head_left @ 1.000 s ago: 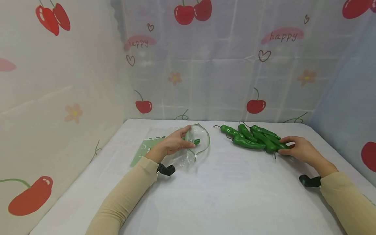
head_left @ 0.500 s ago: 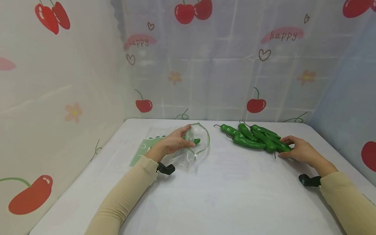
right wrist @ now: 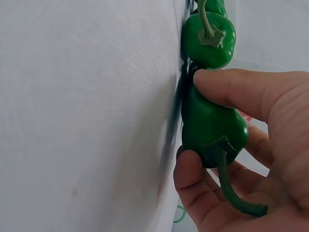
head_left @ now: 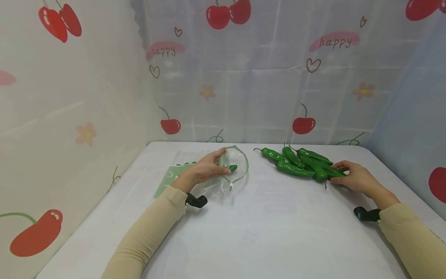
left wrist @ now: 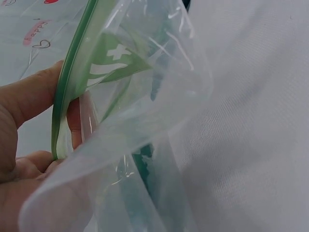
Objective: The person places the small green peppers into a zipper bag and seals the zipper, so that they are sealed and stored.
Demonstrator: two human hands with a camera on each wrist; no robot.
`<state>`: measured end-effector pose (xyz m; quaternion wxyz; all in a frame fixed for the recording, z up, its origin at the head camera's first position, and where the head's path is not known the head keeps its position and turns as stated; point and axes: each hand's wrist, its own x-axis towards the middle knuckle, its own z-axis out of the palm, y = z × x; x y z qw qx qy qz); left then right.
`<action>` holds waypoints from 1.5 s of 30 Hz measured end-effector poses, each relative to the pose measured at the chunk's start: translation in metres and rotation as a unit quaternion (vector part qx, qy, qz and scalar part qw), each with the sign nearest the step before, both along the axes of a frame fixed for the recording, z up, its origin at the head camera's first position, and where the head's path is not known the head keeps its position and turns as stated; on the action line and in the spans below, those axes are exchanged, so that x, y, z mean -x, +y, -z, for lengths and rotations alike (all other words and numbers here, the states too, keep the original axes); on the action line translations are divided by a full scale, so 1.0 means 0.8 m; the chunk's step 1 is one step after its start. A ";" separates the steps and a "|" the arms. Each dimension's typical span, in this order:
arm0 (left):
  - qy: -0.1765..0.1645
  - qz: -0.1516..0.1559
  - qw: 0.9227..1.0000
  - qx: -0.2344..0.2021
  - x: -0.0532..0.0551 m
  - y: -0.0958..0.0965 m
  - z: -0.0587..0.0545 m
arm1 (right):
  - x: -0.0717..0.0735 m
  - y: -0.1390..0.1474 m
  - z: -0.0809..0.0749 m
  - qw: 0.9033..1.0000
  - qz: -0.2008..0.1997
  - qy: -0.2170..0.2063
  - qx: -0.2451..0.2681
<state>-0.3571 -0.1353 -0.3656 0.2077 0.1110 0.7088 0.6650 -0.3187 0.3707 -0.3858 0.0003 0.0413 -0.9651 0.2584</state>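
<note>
My left hand (head_left: 206, 169) holds the rim of a clear zip bag (head_left: 248, 166), pinching one side near its green zip strip (left wrist: 70, 63). The bag's mouth gapes toward the right. Inside it, the tip of a green pepper (head_left: 233, 168) shows; the rest is hidden by my hand and the bag. At the right end of a pile, my right hand (head_left: 359, 179) grips a green pepper (right wrist: 215, 121) near its stem end, thumb on one side and fingers on the other. The pepper lies low by the table, its stem pointing toward my palm.
Several more green peppers (head_left: 294, 169) lie heaped to the left of my right hand. Under and behind the bag, its green printed part (head_left: 168, 180) spreads on the white table (head_left: 265, 232). A cherry-patterned curtain (head_left: 258, 85) stands behind and on both sides.
My right thumb dips lower, then comes up against the end pepper as the fingers settle around it. The left hand and the bag stay in place.
</note>
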 end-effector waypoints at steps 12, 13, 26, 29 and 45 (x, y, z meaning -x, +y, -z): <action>-0.004 -0.003 1.000 0.000 0.004 -0.002 0.000 | 0.002 -0.002 -0.008 1.000 0.000 0.016 -0.011; -0.007 -0.003 1.000 -0.003 0.004 -0.002 0.001 | 0.002 -0.002 -0.009 1.000 0.001 0.016 -0.012; -0.008 -0.002 1.000 -0.009 0.004 -0.002 0.002 | 0.008 -0.008 -0.021 1.000 0.009 0.023 -0.010; -0.007 -0.004 1.000 0.000 0.003 -0.002 0.001 | 0.008 -0.010 -0.020 1.000 0.010 0.021 -0.010; -0.015 0.003 1.000 -0.016 0.001 0.000 -0.001 | 0.011 -0.029 -0.029 1.000 -0.005 0.022 -0.001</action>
